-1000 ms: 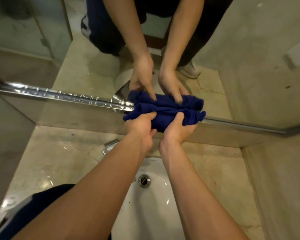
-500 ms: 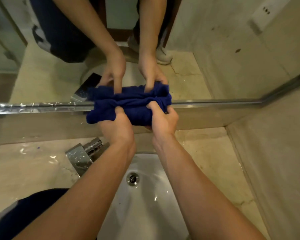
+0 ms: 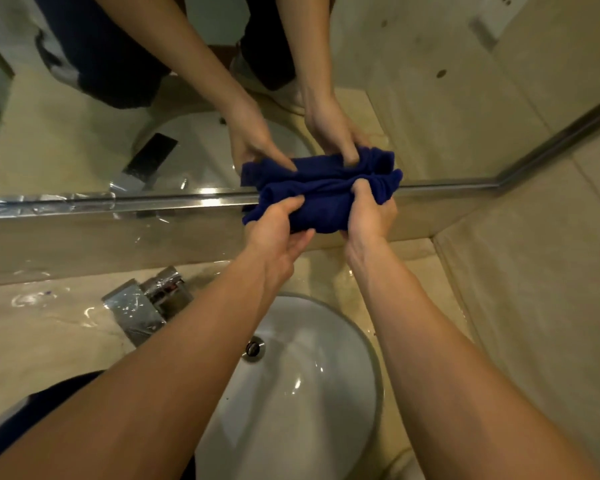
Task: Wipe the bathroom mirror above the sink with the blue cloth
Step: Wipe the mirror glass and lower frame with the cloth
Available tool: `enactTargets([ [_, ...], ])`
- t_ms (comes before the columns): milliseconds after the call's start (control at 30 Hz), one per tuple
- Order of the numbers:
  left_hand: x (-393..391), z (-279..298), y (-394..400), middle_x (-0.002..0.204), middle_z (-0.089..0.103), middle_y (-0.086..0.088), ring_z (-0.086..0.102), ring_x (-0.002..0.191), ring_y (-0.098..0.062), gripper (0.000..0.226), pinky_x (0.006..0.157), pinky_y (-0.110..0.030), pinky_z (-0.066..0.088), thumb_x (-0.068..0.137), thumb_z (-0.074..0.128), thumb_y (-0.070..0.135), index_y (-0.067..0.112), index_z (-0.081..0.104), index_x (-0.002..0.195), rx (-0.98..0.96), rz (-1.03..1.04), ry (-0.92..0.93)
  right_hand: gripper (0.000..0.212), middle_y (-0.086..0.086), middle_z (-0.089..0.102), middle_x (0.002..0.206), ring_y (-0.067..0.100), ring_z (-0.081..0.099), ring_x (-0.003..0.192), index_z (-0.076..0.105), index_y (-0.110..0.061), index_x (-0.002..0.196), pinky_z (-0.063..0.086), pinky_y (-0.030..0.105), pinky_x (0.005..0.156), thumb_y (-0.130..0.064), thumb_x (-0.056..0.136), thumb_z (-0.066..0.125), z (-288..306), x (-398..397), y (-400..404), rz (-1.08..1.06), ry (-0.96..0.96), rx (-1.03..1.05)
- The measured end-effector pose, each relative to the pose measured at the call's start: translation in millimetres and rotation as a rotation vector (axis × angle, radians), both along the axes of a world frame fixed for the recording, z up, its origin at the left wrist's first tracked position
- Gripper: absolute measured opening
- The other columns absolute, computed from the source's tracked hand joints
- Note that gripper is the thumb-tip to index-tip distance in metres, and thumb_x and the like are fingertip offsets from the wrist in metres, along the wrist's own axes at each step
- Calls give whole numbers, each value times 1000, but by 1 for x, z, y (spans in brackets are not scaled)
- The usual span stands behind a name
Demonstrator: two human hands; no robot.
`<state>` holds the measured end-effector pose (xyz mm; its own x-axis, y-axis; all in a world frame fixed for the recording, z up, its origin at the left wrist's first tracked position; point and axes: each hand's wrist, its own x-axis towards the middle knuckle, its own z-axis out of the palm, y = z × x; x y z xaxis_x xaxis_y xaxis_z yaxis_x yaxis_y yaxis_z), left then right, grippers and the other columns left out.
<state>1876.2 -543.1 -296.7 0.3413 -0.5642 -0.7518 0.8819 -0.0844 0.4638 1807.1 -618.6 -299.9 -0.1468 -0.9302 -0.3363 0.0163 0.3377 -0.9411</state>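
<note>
The bunched dark blue cloth is pressed against the bottom edge of the mirror, over its shiny metal frame strip. My left hand grips the cloth's left part with curled fingers. My right hand grips its right part, thumb on top. Both hands and the cloth show again as a reflection in the glass just above.
A white round sink with a metal drain lies below my arms. A chrome faucet stands at its left on the wet beige counter. A tiled side wall closes the right side.
Both hands and the cloth have slid along the mirror's lower edge, first left and then back to the right. The grip on the cloth stays the same.
</note>
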Motion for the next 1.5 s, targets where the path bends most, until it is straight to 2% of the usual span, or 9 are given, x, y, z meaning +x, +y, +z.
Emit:
enactTargets([
  [233, 51, 7, 51, 100, 66, -2, 64, 89, -17, 20, 68, -23, 53, 89, 64, 12, 19, 58, 106, 30, 120, 13, 40, -4, 65, 107, 17, 63, 98, 52, -30, 123, 51, 40, 96, -19, 86, 62, -7, 66, 64, 8, -5, -76],
  [467, 127, 2, 114, 113, 70, -6, 71, 91, -20, 39, 53, -23, 55, 88, 58, 18, 15, 57, 127, 31, 676, -42, 47, 0, 65, 115, 23, 64, 102, 50, -30, 128, 54, 47, 92, -29, 82, 62, 0, 150, 165, 342, 4, 29],
  [567, 127, 2, 118, 114, 69, -4, 70, 91, -18, 35, 64, -27, 57, 90, 61, 18, 16, 55, 125, 87, 688, -61, 52, 5, 68, 110, 25, 66, 98, 54, -23, 126, 57, 49, 87, -31, 75, 62, 9, 150, 162, 401, 115, 94],
  [700, 114, 6, 108, 116, 59, 4, 63, 98, -16, 43, 77, -28, 52, 94, 60, 21, 16, 46, 134, 231, 711, -132, 10, 5, 67, 90, 22, 64, 83, 59, -19, 87, 60, 38, 68, -16, 81, 67, 28, 134, 138, 514, 210, 175],
  [1067, 113, -6, 101, 125, 62, -6, 63, 108, -25, 43, 97, -43, 53, 93, 61, 17, 18, 48, 134, 295, 694, -204, 27, 8, 63, 104, 27, 63, 89, 49, -24, 88, 61, 48, 75, -27, 79, 74, 28, 124, 112, 724, 339, 186],
  [1167, 117, -5, 109, 115, 66, -5, 66, 100, -25, 32, 87, -43, 58, 91, 63, 18, 20, 54, 121, 286, 621, -193, 29, 6, 63, 102, 29, 63, 92, 47, -28, 83, 57, 49, 83, -35, 74, 73, 25, 123, 116, 737, 350, 160],
  [1300, 130, 17, 130, 107, 64, -6, 62, 79, -18, 24, 42, -24, 50, 95, 61, 13, 16, 50, 117, 289, 417, -157, 30, 10, 65, 109, 31, 64, 95, 55, -21, 99, 56, 50, 87, -34, 77, 72, 22, 123, 123, 704, 279, 201],
  [1367, 136, 21, 138, 110, 63, -8, 61, 77, -17, 27, 40, -23, 49, 94, 63, 14, 14, 50, 117, 346, 338, -240, 38, 11, 65, 109, 30, 65, 92, 55, -15, 114, 58, 49, 82, -26, 83, 71, 23, 123, 123, 673, 222, 259],
  [1500, 145, 13, 142, 111, 67, -12, 68, 87, -23, 33, 54, -29, 57, 88, 71, 17, 10, 56, 117, 414, 297, -349, 33, 10, 66, 102, 29, 67, 87, 56, -13, 110, 60, 39, 65, -20, 82, 72, 19, 126, 122, 623, 130, 310],
])
